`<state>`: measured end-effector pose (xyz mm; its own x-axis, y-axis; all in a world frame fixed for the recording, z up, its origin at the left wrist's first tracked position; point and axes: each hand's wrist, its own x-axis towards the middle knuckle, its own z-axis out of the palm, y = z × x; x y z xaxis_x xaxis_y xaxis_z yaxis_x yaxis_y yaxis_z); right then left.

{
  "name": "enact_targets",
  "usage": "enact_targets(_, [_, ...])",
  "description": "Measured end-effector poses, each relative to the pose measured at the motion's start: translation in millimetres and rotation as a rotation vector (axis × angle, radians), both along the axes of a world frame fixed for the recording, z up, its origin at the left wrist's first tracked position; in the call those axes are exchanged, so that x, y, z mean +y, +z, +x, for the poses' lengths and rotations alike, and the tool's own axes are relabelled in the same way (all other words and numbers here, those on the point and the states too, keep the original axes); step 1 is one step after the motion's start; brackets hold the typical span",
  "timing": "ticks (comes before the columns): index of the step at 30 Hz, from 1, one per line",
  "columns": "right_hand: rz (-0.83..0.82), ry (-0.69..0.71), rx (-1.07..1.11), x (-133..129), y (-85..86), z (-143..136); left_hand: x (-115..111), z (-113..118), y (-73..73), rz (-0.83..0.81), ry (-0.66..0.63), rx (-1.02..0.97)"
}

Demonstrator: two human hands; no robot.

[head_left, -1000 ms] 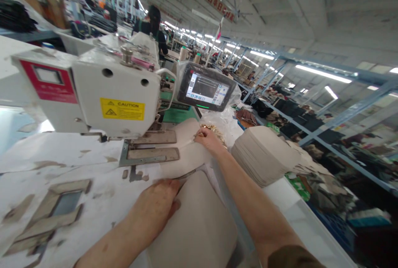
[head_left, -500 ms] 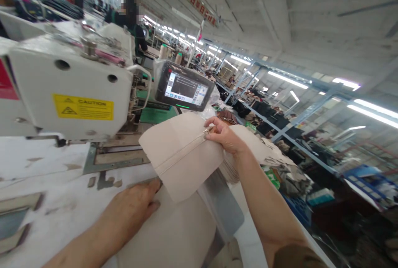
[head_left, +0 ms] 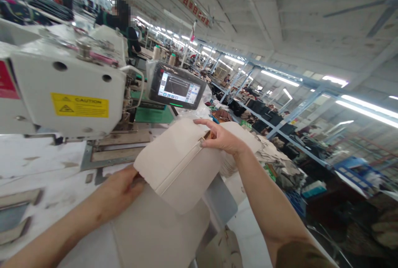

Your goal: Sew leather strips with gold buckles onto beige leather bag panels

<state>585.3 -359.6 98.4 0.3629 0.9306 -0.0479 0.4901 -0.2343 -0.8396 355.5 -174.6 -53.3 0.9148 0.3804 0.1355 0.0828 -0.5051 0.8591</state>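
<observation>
A cream panel point(head_left: 174, 156) with a narrow zipper-like strip across it is raised and slightly bent in front of me. My right hand point(head_left: 217, 137) pinches it at the strip's upper end, beside a small metal piece point(head_left: 202, 139). At the panel's left edge is my left hand point(head_left: 127, 185), its fingers curled at the edge and partly hidden behind it; thumb and fingers appear closed on it. Below lies a larger cream sheet point(head_left: 155, 235), overlapped by the raised panel. A stack of cream pieces point(head_left: 228, 164) shows behind my right wrist.
A white sewing machine head point(head_left: 68, 81) with a caution label stands at left, above a metal clamp frame point(head_left: 90, 156). Behind the panel is a lit control screen point(head_left: 177, 85). A grey plate point(head_left: 222, 197) lies at right. A co-worker point(head_left: 122, 19) is farther back.
My left hand has moved left and up to the panel's left edge. The panel has tilted and come slightly lower, with my right hand still pinching the strip's end. The view has shifted a little.
</observation>
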Motion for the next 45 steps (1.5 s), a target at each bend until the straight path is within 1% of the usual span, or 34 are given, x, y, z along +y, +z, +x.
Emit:
enact_targets(2, [-0.012, 0.01, -0.013, 1, 1.9, -5, 7, -3, 17.0, -0.366, 0.067, -0.086])
enact_targets(4, [-0.001, 0.042, -0.054, 6, 1.2, -11, 11, -7, 34.8, -0.732, 0.07, -0.124])
enact_targets(5, [0.009, 0.069, -0.084, 10, -0.4, -14, 11, -9, 41.8, -0.861, 0.038, -0.111])
enact_targets(6, [0.022, 0.095, -0.108, 15, -2.6, -16, 11, -11, 46.7, -0.943, 0.0, -0.068])
enact_targets(7, [0.029, 0.116, -0.117, 20, -5.2, -18, 9, -13, 49.5, -0.972, -0.033, -0.001])
enact_targets(9, [-0.002, 0.138, -0.051, 30, -10.8, -21, 3, -15, 50.1, -0.92, -0.056, 0.147])
enact_targets(11, [-0.032, 0.138, 0.13, 38, -16.0, -20, -7, -17, 47.7, -0.849, 0.0, 0.204])
enact_targets(13, [0.024, 0.106, 0.356, 40, -22.7, -19, -17, -17, 46.0, -0.852, 0.108, 0.124])
enact_targets(14, [0.092, 0.072, 0.466, 41, -27.9, -18, -21, -17, 45.7, -0.867, 0.174, 0.062])
enact_targets(16, [0.239, -0.043, 0.648, 41, -43.6, -19, -28, -16, 45.7, -0.879, 0.282, -0.034])
enact_targets(18, [0.326, -0.195, 0.76, 43, -65.9, -23, -30, -14, 44.4, -0.874, 0.337, -0.073])
enact_targets(20, [0.337, -0.314, 0.833, 48, -89.5, -28, -30, -11, 40.5, -0.864, 0.355, -0.085])
enact_targets(22, [0.305, -0.375, 0.899, 53, -108.0, -32, -29, -9, 34.3, -0.854, 0.368, -0.098])
enact_targets(23, [0.286, -0.391, 0.932, 55, -114.0, -33, -28, -8, 30.8, -0.849, 0.372, -0.104])
enact_targets(25, [0.254, -0.408, 0.986, 57, -119.7, -33, -27, -6, 24.5, -0.841, 0.379, -0.094])
enact_targets(27, [0.224, -0.417, 1.024, 58, -120.1, -30, -26, -4, 20.8, -0.834, 0.384, -0.07])
enact_targets(32, [0.165, -0.471, 1.057, 60, -123.2, -20, -25, 0, 19.6, -0.837, 0.4, -0.025])
enact_targets(34, [0.194, -0.462, 1.097, 60, -128.1, -19, -23, 0, 17.7, -0.812, 0.412, -0.008])
enact_targets(36, [0.263, -0.417, 1.17, 60, -133.9, -19, -19, 0, 13.8, -0.766, 0.424, 0.007])
enact_targets(39, [0.354, -0.378, 1.236, 60, -141.8, -19, -12, -1, 6.7, -0.663, 0.408, 0.025])
enact_targets(41, [0.37, -0.375, 1.211, 60, -145.0, -20, -7, -3, 3.5, -0.511, 0.418, 0.009])
enact_targets(43, [0.38, -0.363, 1.162, 60, -144.9, -21, -2, -4, 2.8, -0.26, 0.505, -0.043])
enact_targets(45, [0.368, -0.356, 1.144, 59, -141.1, -25, 0, -6, 4.8, 0.055, 0.639, -0.127])
